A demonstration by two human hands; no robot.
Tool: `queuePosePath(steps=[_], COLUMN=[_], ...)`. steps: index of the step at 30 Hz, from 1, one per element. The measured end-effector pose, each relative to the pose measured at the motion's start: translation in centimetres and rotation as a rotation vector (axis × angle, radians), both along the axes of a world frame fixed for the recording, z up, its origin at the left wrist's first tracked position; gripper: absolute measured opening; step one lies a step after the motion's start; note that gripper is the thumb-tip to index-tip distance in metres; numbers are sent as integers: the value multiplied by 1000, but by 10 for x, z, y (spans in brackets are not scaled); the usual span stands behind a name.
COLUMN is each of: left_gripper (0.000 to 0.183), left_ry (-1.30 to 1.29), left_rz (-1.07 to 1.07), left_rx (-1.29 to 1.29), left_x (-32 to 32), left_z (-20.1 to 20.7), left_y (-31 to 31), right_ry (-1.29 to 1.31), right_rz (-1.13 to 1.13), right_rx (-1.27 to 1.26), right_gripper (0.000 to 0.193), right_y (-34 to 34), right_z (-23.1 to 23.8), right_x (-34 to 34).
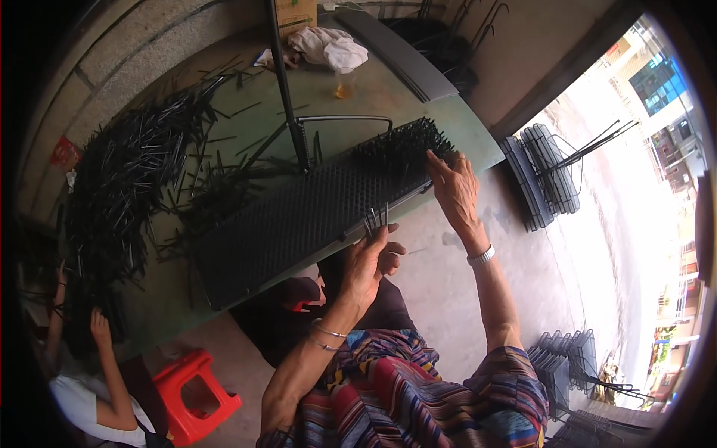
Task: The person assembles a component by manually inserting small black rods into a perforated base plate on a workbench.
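A long black panel (pixel 284 231) with rows of small holes lies slantwise on the green table. Thin black sticks (pixel 403 148) stand upright, close together, at its right end. My left hand (pixel 364 270) is at the panel's near edge, closed around a few thin dark sticks (pixel 376 218) that point up past the fingertips. My right hand (pixel 454 187) is at the panel's right end, with thumb and fingers drawn together beside the standing sticks. What those fingertips hold, if anything, is too small to make out.
Loose black sticks (pixel 134 179) are heaped on the table (pixel 482 142) at left. A black metal frame (pixel 297 142) rises behind the panel. A cup (pixel 343 86) and white cloth (pixel 336 46) sit farther back. Another person's hand (pixel 100 328) is at lower left, near a red stool (pixel 196 396).
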State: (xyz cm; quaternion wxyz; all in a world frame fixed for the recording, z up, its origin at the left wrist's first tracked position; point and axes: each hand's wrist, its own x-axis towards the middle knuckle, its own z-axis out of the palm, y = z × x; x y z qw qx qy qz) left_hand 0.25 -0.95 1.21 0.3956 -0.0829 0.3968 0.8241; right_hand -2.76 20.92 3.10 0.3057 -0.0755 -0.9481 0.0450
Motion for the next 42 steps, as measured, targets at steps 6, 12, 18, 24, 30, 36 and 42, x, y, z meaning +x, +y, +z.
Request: queuePosePath(steps=[6, 12, 18, 24, 30, 36, 42], left_gripper=[30, 28, 30, 31, 36, 33, 32], left_ry=[24, 37, 60, 99, 31, -27, -46], left_rz=[-50, -137, -198, -243, -67, 11, -8], left_rx=[-4, -96, -124, -124, 2, 26, 32], left_x=[1, 9, 5, 2, -7, -4, -5], left_z=[1, 10, 15, 16, -9, -17, -20], left_y=[1, 0, -1, -3, -5, -4, -8], right_ry=[-320, -507, -505, -484, -85, 177, 167], right_rz=[200, 400, 396, 432, 186, 134, 141], right_rx=[-701, -1050, -1184, -1220, -1048, -703, -593], right_gripper=[32, 26, 26, 26, 16, 11, 12], right_y=[-36, -39, -39, -39, -27, -19, -10], right_z=[19, 26, 29, 32, 43, 37, 27], right_x=[32, 43, 43, 47, 36, 13, 5])
